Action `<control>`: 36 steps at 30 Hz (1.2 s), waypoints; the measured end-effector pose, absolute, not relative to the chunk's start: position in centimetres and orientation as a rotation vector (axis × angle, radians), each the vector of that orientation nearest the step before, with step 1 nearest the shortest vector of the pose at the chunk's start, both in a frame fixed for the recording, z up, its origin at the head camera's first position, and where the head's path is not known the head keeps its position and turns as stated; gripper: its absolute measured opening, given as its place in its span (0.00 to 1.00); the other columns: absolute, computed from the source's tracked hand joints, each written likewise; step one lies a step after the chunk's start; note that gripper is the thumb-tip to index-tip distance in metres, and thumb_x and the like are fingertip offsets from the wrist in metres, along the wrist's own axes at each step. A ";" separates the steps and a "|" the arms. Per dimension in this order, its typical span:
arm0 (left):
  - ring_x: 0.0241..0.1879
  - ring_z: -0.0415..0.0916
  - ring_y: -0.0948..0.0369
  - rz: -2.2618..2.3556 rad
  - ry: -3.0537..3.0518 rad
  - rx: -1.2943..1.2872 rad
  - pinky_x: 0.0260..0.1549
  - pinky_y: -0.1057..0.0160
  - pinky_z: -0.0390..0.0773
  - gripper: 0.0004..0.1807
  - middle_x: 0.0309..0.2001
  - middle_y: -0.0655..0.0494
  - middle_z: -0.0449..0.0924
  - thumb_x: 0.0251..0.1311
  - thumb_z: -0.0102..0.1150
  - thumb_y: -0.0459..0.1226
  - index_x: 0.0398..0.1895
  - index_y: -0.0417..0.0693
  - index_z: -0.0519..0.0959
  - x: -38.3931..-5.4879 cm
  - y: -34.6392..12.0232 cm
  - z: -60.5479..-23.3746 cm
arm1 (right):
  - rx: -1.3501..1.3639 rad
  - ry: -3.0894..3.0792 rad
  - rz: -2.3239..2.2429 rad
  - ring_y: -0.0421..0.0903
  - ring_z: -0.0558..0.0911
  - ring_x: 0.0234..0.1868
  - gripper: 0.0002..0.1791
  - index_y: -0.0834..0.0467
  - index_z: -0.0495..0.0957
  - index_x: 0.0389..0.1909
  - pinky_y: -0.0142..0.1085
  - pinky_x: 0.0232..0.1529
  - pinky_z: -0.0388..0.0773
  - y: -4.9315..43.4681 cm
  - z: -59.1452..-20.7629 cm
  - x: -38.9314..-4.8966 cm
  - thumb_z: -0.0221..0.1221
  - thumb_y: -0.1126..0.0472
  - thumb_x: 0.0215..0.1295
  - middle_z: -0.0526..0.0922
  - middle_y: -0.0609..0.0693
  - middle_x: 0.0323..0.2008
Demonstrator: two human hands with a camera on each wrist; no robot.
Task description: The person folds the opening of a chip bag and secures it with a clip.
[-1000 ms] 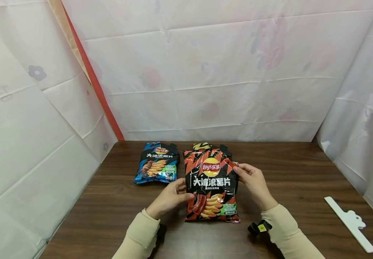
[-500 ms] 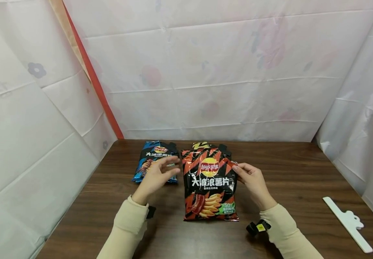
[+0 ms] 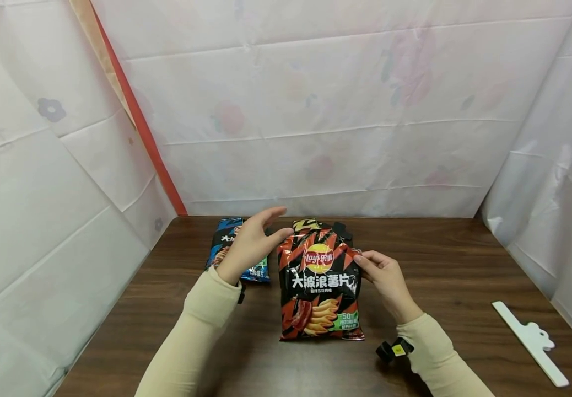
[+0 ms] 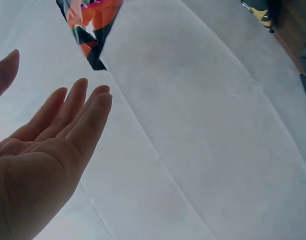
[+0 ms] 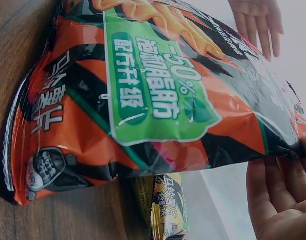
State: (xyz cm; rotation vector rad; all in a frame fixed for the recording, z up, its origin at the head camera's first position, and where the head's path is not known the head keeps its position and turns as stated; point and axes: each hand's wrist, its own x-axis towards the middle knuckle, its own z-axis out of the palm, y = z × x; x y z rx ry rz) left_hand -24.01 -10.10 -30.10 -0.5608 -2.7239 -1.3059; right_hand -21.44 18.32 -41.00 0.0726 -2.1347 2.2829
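Note:
A red-and-black bag of potato chips (image 3: 319, 286) stands nearly upright on the table, front towards me. My right hand (image 3: 387, 278) pinches its upper right corner between thumb and fingers, also seen in the right wrist view, where the bag (image 5: 233, 135) fills much of the picture. My left hand (image 3: 251, 242) is raised beside the bag's upper left corner, thumb apart from the straight fingers. In the left wrist view that hand (image 4: 58, 135) holds nothing, and a corner of the red bag (image 4: 93, 25) hangs beyond its fingertips.
Partly covered by the left hand, a blue chip bag (image 3: 258, 274) lies at the back left. A yellow chip bag (image 3: 306, 224) is mostly hidden behind the red one, near a black clip-like piece (image 3: 341, 230). A white clip (image 3: 531, 342) lies at the right.
My left hand has let go of the red bag's left side and moved up, first leftward, then back towards the upper left corner. The right hand keeps its pinch.

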 end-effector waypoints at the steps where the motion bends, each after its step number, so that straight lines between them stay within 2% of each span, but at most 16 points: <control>1: 0.67 0.68 0.50 -1.286 -2.728 -0.577 0.62 0.45 0.70 0.32 0.69 0.51 0.70 0.65 0.61 0.50 0.70 0.53 0.68 -24.2 -9.8 -30.0 | 0.072 -2.131 2.286 0.34 0.85 0.38 0.07 0.52 0.83 0.34 0.31 0.43 0.82 18.3 -41.0 -21.4 0.60 0.54 0.69 0.86 0.37 0.33; 11: 0.64 0.73 0.55 -1.148 -2.783 -0.730 0.60 0.49 0.73 0.31 0.67 0.55 0.72 0.65 0.60 0.50 0.70 0.55 0.68 -25.1 -6.6 -28.9 | 0.100 -2.114 2.292 0.34 0.85 0.37 0.06 0.51 0.82 0.34 0.30 0.43 0.82 18.7 -40.9 -21.3 0.59 0.56 0.70 0.86 0.38 0.32; 19: 0.64 0.72 0.54 -1.016 -2.907 -0.869 0.62 0.51 0.72 0.29 0.64 0.51 0.75 0.66 0.59 0.49 0.67 0.48 0.72 -26.1 -4.3 -28.8 | 0.103 -2.100 2.304 0.34 0.85 0.37 0.07 0.51 0.83 0.33 0.31 0.42 0.82 18.9 -40.8 -21.2 0.59 0.56 0.70 0.86 0.37 0.32; 23: 0.58 0.76 0.54 -0.933 -2.947 -0.893 0.57 0.52 0.75 0.26 0.59 0.50 0.79 0.66 0.60 0.49 0.63 0.47 0.76 -26.4 -3.6 -29.0 | 0.104 -2.111 2.299 0.35 0.84 0.36 0.07 0.52 0.83 0.34 0.31 0.42 0.82 18.9 -40.8 -21.2 0.59 0.56 0.70 0.86 0.38 0.32; 28: 0.50 0.80 0.59 -0.891 -2.996 -0.910 0.50 0.56 0.79 0.23 0.54 0.53 0.83 0.66 0.60 0.49 0.59 0.48 0.80 -26.7 -3.2 -29.2 | 0.105 -2.119 2.288 0.35 0.84 0.36 0.08 0.54 0.83 0.35 0.31 0.42 0.82 19.0 -40.7 -21.2 0.58 0.56 0.70 0.85 0.38 0.33; 36: 0.41 0.82 0.63 -0.841 -3.017 -0.922 0.43 0.60 0.79 0.19 0.49 0.55 0.86 0.66 0.59 0.49 0.52 0.49 0.84 -27.3 -3.0 -29.7 | 0.087 -2.152 2.264 0.36 0.83 0.38 0.10 0.57 0.82 0.37 0.33 0.45 0.82 18.9 -40.6 -21.1 0.59 0.54 0.70 0.84 0.39 0.35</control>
